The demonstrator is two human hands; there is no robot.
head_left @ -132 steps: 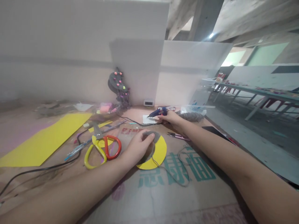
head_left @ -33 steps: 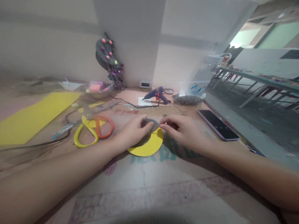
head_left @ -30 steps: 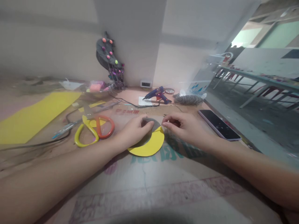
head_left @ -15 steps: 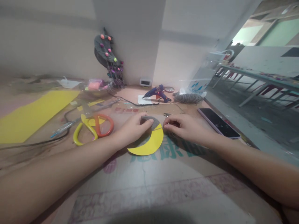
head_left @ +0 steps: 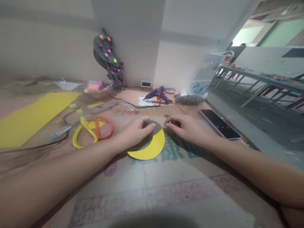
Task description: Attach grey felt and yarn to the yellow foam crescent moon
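Note:
A yellow crescent moon cutout [head_left: 152,147] lies over the tabletop, its upper part wrapped in grey yarn [head_left: 156,126]. My left hand [head_left: 139,131] is closed on the wrapped upper end, thumb on top. Just right of the crescent's edge, my right hand [head_left: 179,126] pinches what looks like the yarn strand, thin and hard to make out here. Left of my left hand lie scissors [head_left: 104,128] with one yellow and one orange handle, partly behind my forearm.
A blue glue gun [head_left: 158,94] stands on a white sheet at the back, beside a grey yarn bundle [head_left: 189,99]. A phone [head_left: 220,124] lies right. A yellow sheet [head_left: 40,118] lies left. A grey crescent decoration with pompoms [head_left: 104,52] leans against the wall.
The strand that stretched across the yellow crescent to my right hand no longer shows across it. My right hand stays pinched at the edge; the view has shifted slightly.

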